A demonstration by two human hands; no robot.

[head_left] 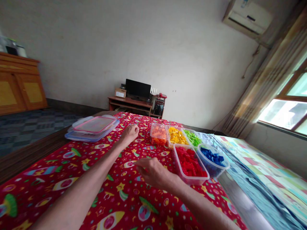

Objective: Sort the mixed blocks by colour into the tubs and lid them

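My left hand is over the red patterned cloth, between the stacked lids and the boxes. Its fingers are curled closed, and whatever may be inside them is hidden. Nearer to me, my right hand is low over the cloth, palm down, fingers reaching left and partly apart, with nothing visible in them. Just right of it stands a clear box of red plastic pieces. Beside that is a round tub of blue pieces. Behind them stand boxes of orange pieces, yellow pieces and green pieces.
Several clear plastic lids lie stacked at the table's left edge. To the right is a bed with a light blue and patchwork cover. Against the far wall stands a desk with a monitor; a wooden cabinet is at left.
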